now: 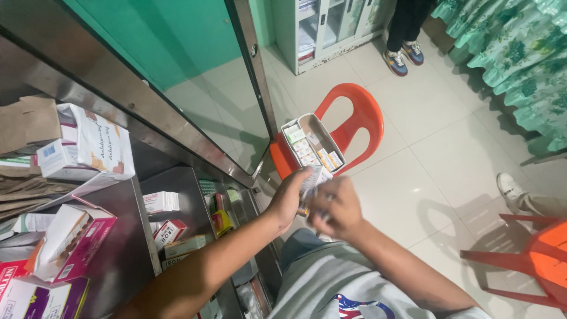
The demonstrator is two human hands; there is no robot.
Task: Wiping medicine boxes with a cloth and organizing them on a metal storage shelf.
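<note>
Centre frame: small packet (311, 179) pinched by left hand (287, 198) and right hand (338, 207), fingers closed; could be dropped past the tray (313, 143).

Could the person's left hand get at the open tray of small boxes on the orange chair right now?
Probably yes: the left hand is just below the tray with nothing between them, though it and the right hand are both holding a small packet.

Small pharmacy — steel shelves (112, 236), medicine boxes (168, 230), glass cabinet (322, 29)
</note>
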